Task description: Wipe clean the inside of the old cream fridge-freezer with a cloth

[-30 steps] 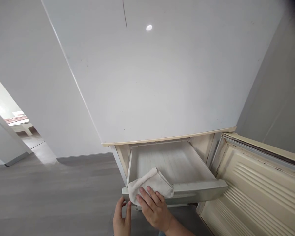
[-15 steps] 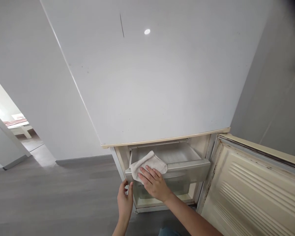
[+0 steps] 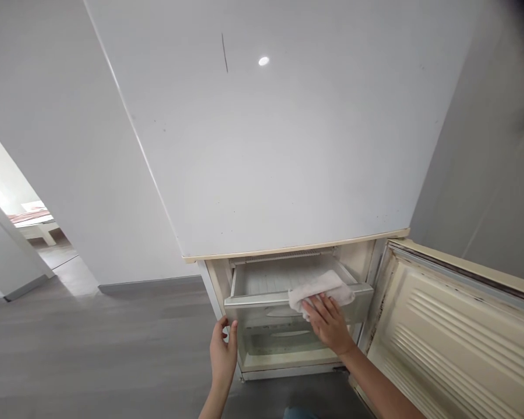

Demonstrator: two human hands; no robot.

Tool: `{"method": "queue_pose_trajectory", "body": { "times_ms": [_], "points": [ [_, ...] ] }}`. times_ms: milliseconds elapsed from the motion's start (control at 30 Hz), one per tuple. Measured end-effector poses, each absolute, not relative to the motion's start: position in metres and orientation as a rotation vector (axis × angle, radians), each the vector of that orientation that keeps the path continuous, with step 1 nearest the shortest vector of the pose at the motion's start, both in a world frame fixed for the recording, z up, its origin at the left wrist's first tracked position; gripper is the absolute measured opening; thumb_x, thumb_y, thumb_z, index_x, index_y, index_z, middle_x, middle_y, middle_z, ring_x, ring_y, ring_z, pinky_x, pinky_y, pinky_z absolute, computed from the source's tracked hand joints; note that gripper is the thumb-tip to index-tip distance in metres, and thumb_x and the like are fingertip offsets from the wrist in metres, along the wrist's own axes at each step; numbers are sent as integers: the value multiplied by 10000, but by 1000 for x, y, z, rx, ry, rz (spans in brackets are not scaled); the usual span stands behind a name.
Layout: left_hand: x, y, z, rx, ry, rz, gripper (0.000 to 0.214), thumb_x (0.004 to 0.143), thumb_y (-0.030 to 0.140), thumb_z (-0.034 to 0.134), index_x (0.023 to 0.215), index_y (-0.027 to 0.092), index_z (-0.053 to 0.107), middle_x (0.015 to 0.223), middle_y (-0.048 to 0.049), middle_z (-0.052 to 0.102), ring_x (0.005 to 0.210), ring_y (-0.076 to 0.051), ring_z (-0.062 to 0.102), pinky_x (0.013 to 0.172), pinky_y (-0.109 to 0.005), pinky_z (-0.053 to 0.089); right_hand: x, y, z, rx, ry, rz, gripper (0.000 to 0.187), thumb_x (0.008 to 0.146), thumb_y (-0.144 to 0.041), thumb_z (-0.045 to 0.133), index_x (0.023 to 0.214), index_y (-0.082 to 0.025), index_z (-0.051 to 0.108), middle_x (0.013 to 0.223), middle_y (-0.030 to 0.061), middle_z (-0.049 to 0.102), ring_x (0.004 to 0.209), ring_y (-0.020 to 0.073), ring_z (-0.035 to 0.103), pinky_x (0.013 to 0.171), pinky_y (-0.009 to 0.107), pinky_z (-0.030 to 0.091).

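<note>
A white cloth (image 3: 321,286) lies bunched over the right part of the front rim of a pulled-out clear plastic drawer (image 3: 257,300) in a low refrigerator. My right hand (image 3: 329,326) presses the cloth against that rim, its fingers bent over the fabric. At the drawer's left end, my left hand (image 3: 224,349) has its thumb at the front and its curled fingers around the side edge. The inside of the drawer shows a ribbed white bottom with nothing visible on it.
To the right, the refrigerator door (image 3: 454,331) stands swung open, with dark stains along its seal. A second drawer (image 3: 283,343) sits lower inside. A cream-edged top (image 3: 297,247) runs above the opening. Grey floor (image 3: 113,349) spreads left, towards a doorway.
My right hand and the cloth have slid right along the drawer's front rim, from its left part to its right part. My left hand has stayed at the left edge.
</note>
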State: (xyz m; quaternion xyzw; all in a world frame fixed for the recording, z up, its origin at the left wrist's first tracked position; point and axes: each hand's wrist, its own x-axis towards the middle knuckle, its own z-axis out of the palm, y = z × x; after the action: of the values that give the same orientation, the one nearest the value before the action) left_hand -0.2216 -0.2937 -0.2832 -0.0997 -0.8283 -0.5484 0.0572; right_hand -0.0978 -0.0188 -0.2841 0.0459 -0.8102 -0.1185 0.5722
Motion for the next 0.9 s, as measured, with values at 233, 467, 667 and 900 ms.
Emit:
{"method": "queue_pose_trajectory", "body": {
  "times_ms": [233, 467, 667, 900],
  "points": [
    [-238, -280, -281, -339, -2457, -1649, 616, 792, 659, 453, 1121, 151, 564, 1134, -153, 658, 994, -258, 619, 822, -370, 501, -105, 11, -288, -77, -1958, -359, 551, 912, -142, 488, 1443, -135, 340, 1250, 139, 605, 1359, 300, 357, 1065, 472, 383],
    [-254, -266, -261, -235, -2525, -1530, 568, 798, 648, 460, 1059, 166, 608, 1060, -131, 714, 983, -241, 663, 792, -309, 510, -130, 27, -289, -192, -1955, -322, 660, 939, -186, 424, 1526, -152, 123, 1322, 144, 555, 1320, 301, 415, 1006, 466, 453],
    [-262, -260, -238, -148, -2703, -1210, 511, 792, 651, 452, 746, 206, 698, 733, -125, 728, 762, -319, 669, 643, -353, 424, -148, 34, -297, -297, -1968, -228, 668, 946, -197, 378, 1530, -160, 55, 1352, 173, 514, 1292, 324, 441, 967, 486, 476],
    [-269, -248, -232, -210, -2753, -1121, 572, 848, 614, 352, 549, 198, 607, 628, -125, 683, 635, -260, 628, 579, -310, 348, -155, 37, -298, -404, -1953, -134, 648, 959, -303, 358, 1507, -77, 97, 1311, 250, 506, 1230, 355, 481, 937, 504, 479]
  ]
}}
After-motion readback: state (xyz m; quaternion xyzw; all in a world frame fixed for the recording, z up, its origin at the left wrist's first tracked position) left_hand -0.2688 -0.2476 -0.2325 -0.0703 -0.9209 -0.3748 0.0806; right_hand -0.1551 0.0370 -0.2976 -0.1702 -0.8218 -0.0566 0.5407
